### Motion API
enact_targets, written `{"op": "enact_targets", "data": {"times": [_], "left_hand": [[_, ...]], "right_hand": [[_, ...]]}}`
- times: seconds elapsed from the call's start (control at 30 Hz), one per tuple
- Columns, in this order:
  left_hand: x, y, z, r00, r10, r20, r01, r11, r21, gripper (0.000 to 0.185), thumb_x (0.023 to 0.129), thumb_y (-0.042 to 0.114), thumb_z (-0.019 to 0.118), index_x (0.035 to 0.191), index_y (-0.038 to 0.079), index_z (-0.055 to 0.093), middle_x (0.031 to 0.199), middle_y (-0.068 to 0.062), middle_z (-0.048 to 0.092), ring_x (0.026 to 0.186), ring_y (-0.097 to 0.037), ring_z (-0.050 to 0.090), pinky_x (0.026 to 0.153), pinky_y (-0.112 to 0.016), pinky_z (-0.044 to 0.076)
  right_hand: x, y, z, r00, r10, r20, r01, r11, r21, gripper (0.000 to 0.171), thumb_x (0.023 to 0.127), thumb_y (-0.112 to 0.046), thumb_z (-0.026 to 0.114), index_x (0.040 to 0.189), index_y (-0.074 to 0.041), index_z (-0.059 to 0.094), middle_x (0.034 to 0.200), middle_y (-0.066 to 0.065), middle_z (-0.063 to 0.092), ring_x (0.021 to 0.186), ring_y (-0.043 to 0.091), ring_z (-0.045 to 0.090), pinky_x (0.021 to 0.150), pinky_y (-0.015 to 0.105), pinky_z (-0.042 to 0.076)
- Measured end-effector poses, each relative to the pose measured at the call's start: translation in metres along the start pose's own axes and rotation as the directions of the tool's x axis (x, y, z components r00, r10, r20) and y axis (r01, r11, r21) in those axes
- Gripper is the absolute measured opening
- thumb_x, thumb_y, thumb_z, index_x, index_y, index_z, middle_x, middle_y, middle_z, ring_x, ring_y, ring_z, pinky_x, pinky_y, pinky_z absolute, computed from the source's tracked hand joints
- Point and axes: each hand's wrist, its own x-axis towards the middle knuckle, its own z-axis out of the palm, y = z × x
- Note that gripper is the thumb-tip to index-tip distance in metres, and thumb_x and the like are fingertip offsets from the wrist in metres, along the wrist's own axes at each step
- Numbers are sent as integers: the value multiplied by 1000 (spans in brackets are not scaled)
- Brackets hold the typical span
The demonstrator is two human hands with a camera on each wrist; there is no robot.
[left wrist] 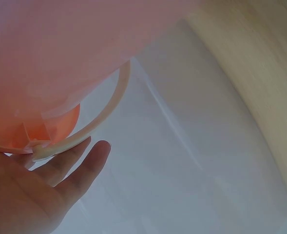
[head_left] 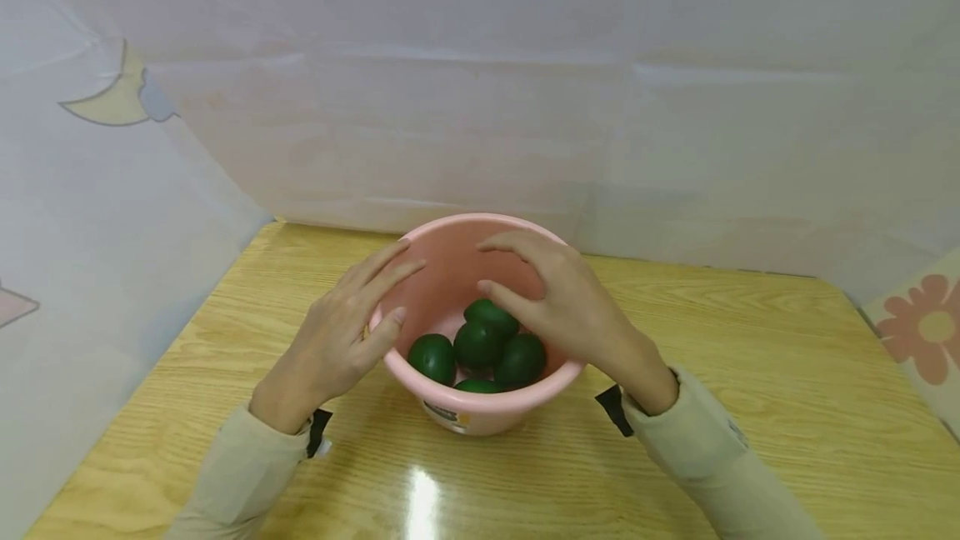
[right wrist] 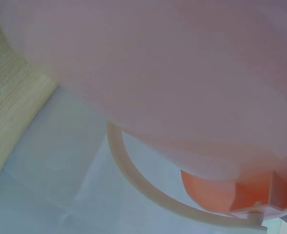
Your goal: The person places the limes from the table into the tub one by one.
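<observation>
A pink bucket (head_left: 483,402) stands upright on the wooden table, with several smooth dark green avocados (head_left: 477,345) lying at its bottom. At its left rim is my left hand (head_left: 337,332), fingers fairly straight and spread, fingertips right at the rim. Over the right rim, my right hand (head_left: 573,298) reaches above the inside, thumb and fingers apart and bent loosely, nothing between them. A pale bucket handle (left wrist: 109,109) hangs along the outside in the left wrist view, near the left fingers. The right wrist view shows the same handle (right wrist: 153,192) below the bucket wall.
The wood-grain table (head_left: 247,357) extends on both sides of the bucket. Behind it hangs a pale sheet (head_left: 480,123), close to the table's back edge. Printed shapes, including a moon (head_left: 112,102) and a flower (head_left: 933,327), show at the sides.
</observation>
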Motion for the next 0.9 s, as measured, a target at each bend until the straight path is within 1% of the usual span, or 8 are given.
{"op": "enact_targets", "data": {"times": [0.1,0.23,0.53,0.77,0.9], "left_hand": [[-1,-1,-1,1000,-5,6,5,1000,3,54,94,23,48,148,22,47,161,-2,35,144,-29,39,97,-62,46],[-1,-3,-3,1000,-6,11,6,1000,-1,55,94,23,48,149,22,45,161,-2,34,144,-30,38,99,-63,44],[-1,-6,0,1000,8,15,-8,1000,-11,55,94,24,49,149,22,46,161,-3,34,144,-30,38,100,-64,43],[0,-7,-1,999,7,36,-7,1000,-9,55,95,26,48,149,23,45,161,-1,33,145,-30,37,101,-64,42],[-1,-9,-1,1000,19,16,-19,1000,12,55,93,26,48,149,22,47,160,-2,36,144,-29,40,104,-61,41]], "right_hand": [[1,1,1,1000,2,-13,-2,1000,-9,38,89,-25,73,125,-15,65,126,-1,66,126,17,57,107,40,45],[2,0,3,1000,9,-7,-9,999,-31,40,90,-28,72,127,-14,64,128,0,66,128,18,56,108,40,44],[1,-1,4,1000,21,7,-21,998,-57,42,91,-32,71,128,-14,63,129,0,66,127,19,57,107,41,45],[0,0,4,1000,20,-9,-21,999,-40,42,91,-30,71,129,-15,63,131,0,65,129,19,55,108,41,44],[-1,0,2,999,33,-22,-34,999,-15,45,90,-27,72,132,-16,61,136,0,62,130,19,55,107,41,46]]}}
